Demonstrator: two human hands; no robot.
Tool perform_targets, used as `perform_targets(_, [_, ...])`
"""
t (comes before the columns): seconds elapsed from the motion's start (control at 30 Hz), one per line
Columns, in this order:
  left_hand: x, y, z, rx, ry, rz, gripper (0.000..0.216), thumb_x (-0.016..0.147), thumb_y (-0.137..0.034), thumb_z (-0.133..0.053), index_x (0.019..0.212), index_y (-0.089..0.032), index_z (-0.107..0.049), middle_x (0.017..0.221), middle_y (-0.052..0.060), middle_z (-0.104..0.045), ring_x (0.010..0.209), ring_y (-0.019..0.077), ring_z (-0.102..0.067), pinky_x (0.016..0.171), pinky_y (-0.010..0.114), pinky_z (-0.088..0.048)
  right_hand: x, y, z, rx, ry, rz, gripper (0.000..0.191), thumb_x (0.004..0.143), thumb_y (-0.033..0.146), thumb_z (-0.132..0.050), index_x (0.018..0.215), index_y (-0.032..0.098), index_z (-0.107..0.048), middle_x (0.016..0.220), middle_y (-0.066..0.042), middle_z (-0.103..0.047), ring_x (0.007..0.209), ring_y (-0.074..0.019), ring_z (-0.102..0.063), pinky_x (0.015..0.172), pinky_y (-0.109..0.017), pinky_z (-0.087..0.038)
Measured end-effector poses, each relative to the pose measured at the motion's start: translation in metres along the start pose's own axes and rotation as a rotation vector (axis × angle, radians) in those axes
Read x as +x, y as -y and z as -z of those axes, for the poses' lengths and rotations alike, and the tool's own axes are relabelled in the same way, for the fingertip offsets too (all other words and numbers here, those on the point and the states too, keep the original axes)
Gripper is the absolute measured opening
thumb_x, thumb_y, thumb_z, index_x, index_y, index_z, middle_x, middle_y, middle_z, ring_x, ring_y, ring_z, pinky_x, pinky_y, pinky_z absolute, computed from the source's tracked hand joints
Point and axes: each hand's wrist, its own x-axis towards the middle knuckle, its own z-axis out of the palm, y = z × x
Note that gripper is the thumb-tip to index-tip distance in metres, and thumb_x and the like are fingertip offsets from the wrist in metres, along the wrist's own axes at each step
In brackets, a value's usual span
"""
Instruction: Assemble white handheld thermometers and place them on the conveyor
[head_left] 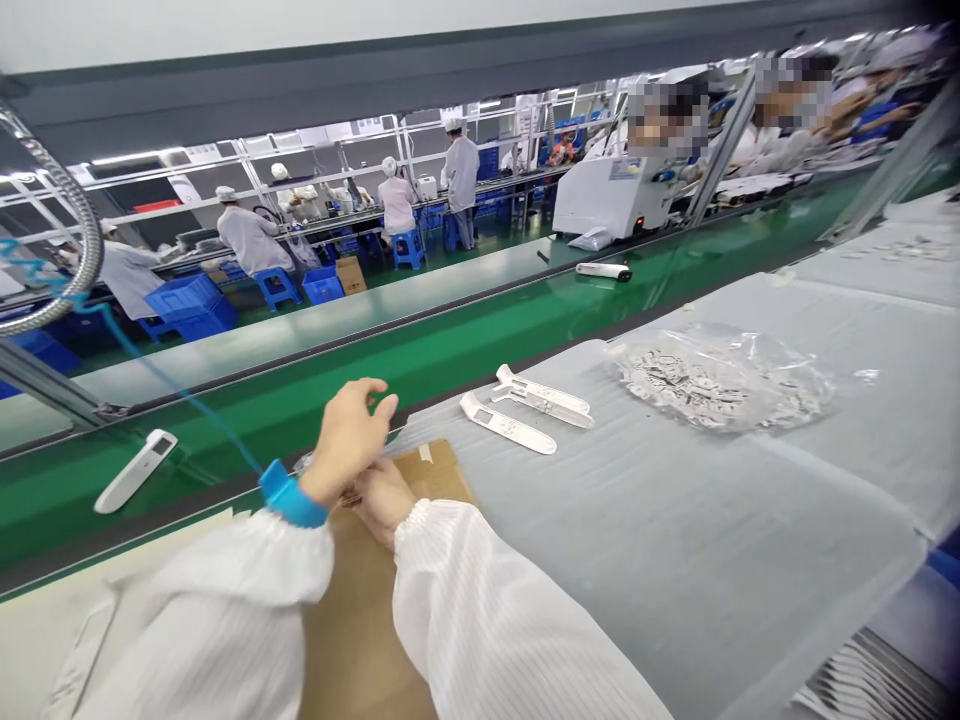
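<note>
1. The left hand point(346, 438) rises above the right hand point(382, 498), with its fingers point(371, 402) loosely curled and gripping nothing visible. A blue wrist strap point(292, 495) circles the left wrist, and a blue cord point(154, 365) runs from it across the green conveyor belt point(420, 375).
2. The right hand's fingers are hidden beneath the left hand, so I cannot tell whether they are grasping anything. Both hands are over a cardboard sheet point(382, 590), and a strip of clear film point(409, 448) lies just beside them.
3. The gray mat point(660, 540) on the table holds two white plastic pieces point(541, 402) and a third point(508, 423) just beyond the hands. Farther right is a clear bag of small metal parts point(720, 382).
4. A white handheld device point(135, 470) rests on the belt to the left, and a second one point(604, 271) lies farther along.
5. Across the room, co-workers point(251, 240) in white gowns and caps sit on blue stools point(409, 248) or stand at long benches, near blue crates point(191, 305) and a cardboard box point(351, 275). A green floor shows between the rows.
6. A white machine point(615, 195) carries a small label point(626, 168), but its writing is too small to read.
</note>
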Motion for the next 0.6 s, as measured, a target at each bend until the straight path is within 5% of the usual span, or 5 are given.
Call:
perform_targets(0.07, [-0.015,0.033,0.022,0.062,-0.110,0.038,0.030,0.087,-0.030,-0.061,0.114,-0.017,-0.066,0.123,0.010,-0.068,0.113,0.0279,-0.063,0.101,0.039,-0.049,-0.002,0.002,-0.004,0.006,-0.002,-0.039,0.024,0.079,0.032,-0.080,0.087,0.014,-0.066,0.074,0.001,-0.065,0.058,-0.0093,-0.056,0.057,-0.024,-0.044])
perform_targets(0.17, [-0.041,0.087,0.041,0.070,-0.280,0.131,0.033,0.084,-0.038,-0.061,0.111,-0.020,-0.065,0.120,0.011,-0.067,0.108,0.0298,-0.065,0.099,0.043,-0.051,-0.006,0.009,-0.007,0.016,-0.006,-0.075,0.035,0.061,0.032,-0.089,0.083,0.016,-0.066,0.074,0.000,-0.068,0.056,-0.0080,-0.054,0.055,-0.023,-0.038])
perform_targets(0.3, [-0.069,0.142,0.036,-0.021,-0.498,0.252,0.033,0.085,-0.038,-0.057,0.109,-0.017,-0.062,0.116,0.013,-0.066,0.102,0.0291,-0.065,0.097,0.046,-0.052,-0.012,0.016,-0.007,-0.001,-0.008,-0.094,0.041,0.055,0.030,-0.092,0.086,0.017,-0.067,0.077,0.001,-0.068,0.058,-0.0076,-0.054,0.056,-0.023,-0.037])
perform_targets(0.4, [-0.081,0.157,0.020,-0.037,-0.582,0.166,0.023,0.086,-0.029,-0.055,0.104,-0.017,-0.061,0.111,0.013,-0.065,0.105,0.0291,-0.062,0.098,0.047,-0.051,-0.016,0.018,-0.006,-0.030,-0.003,-0.106,0.037,0.060,0.028,-0.091,0.087,0.018,-0.068,0.079,0.002,-0.066,0.062,-0.0074,-0.053,0.058,-0.022,-0.038])
perform_targets(0.6, [-0.091,0.150,0.008,-0.071,-0.490,0.087,0.015,0.085,-0.014,-0.057,0.097,-0.022,-0.058,0.107,0.010,-0.063,0.107,0.0274,-0.059,0.098,0.046,-0.048,-0.019,0.022,-0.005,-0.093,-0.041,-0.138,0.030,0.066,0.021,-0.089,0.089,0.019,-0.071,0.084,0.002,-0.066,0.068,-0.0078,-0.055,0.063,-0.021,-0.044])
